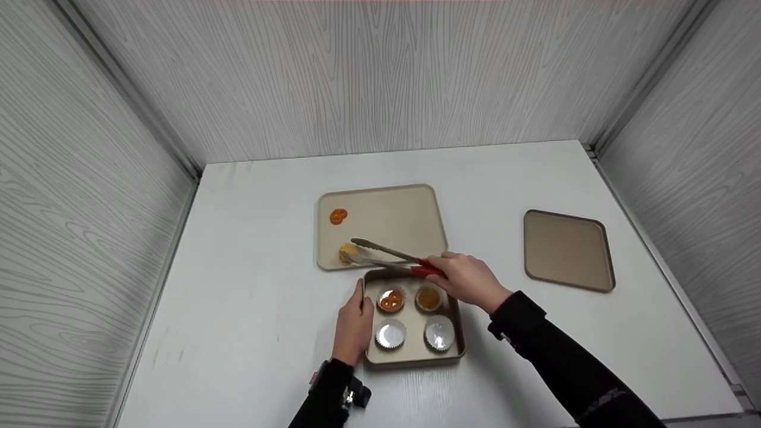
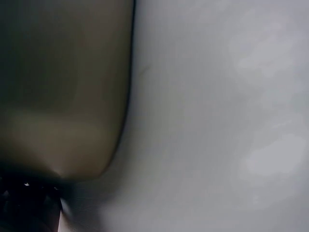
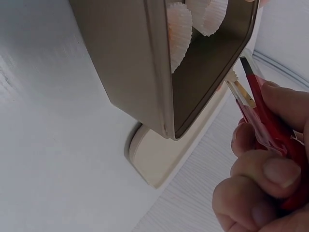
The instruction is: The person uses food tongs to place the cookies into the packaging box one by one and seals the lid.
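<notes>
Head view: right hand point(image 1: 469, 279), fingers curled round the red handles of tongs point(image 1: 389, 257); tong tips at a yellow piece point(image 1: 347, 253) in the near left corner of the flat tray point(image 1: 404, 208). Left hand point(image 1: 352, 327), fingers straight, pressed against the left wall of the baking pan point(image 1: 410, 355) holding four paper cups point(image 1: 390, 334).

Left wrist view: pan wall point(image 2: 63, 96), blurred; hand not visible.

Right wrist view: fingers point(image 3: 263, 176) gripping red handles point(image 3: 275, 140) beside the pan's corner point(image 3: 166, 128).
</notes>
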